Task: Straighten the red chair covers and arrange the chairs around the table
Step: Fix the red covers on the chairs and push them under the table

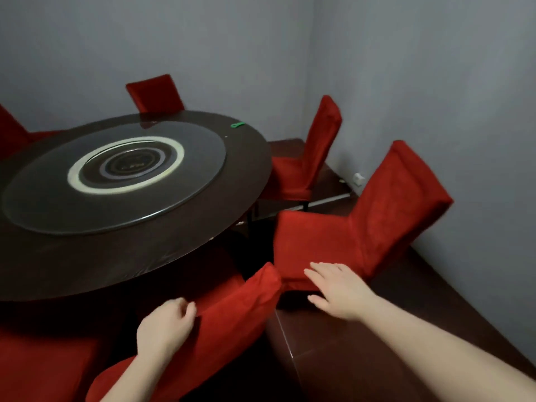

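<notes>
Left hand (166, 326): fingers curled, gripping the top edge of the near chair (232, 320) backrest cover, thumb on the fabric

Right hand (339, 291): flat, fingers straight and spread, over the near edge of the right chair (362, 227) seat. Can't tell if it's actually touching the cover

Near chair: directly in front of me, back toward me, seat tucked under the round table (130, 256)

Right chair: stands clear of the table edge, seat facing left toward the table, back close to the grey wall (435, 82). Its near seat corner sits just beside the top corner of the near chair's back

Other red-covered chairs:
- far-right chair (304, 169), seat against the table edge
- far chair (155, 92), only the backrest shows behind the table
- left chair (11, 132), cut off by the frame
- red seat (43, 367) at near left, partly under the table

Glass turntable (116, 175) sits in the centre of the table. Small green item (237, 125) lies on the far side of the tabletop, too small to identify

Dark glossy floor (377, 343)
</notes>
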`<state>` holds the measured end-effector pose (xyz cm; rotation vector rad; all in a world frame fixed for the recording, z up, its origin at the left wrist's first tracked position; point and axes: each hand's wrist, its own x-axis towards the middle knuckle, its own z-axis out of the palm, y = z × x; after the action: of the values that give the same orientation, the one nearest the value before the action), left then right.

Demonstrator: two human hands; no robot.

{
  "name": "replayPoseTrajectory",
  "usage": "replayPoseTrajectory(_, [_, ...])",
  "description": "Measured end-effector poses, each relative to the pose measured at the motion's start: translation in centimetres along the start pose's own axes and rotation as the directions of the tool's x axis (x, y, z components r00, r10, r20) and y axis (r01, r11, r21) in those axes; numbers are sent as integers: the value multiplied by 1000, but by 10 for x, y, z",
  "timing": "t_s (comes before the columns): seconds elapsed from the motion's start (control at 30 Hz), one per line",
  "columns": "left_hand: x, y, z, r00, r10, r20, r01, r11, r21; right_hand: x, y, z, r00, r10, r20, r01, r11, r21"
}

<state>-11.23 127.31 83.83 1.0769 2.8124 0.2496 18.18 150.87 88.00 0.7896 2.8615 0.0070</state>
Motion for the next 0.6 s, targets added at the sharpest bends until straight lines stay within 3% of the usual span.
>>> replayPoseTrajectory(0.13, [25,98,-33,950,313,17,-312,949,-39,-45,73,-15,983,183,-21,-183,983,-9])
replayPoseTrajectory(0.3, [29,250,-51,769,639,11,-637,768,-72,-105,151,-27,931,356,-76,-353,934,51])
replayPoseTrajectory(0.43, [13,361,-46,623,782,18,-780,622,-73,-159,213,-37,912,398,-101,-394,917,56])
replayPoseTrajectory(0.6, [-9,477,-40,495,867,-58,-869,493,-42,-221,311,-60,883,446,-149,-448,894,24])
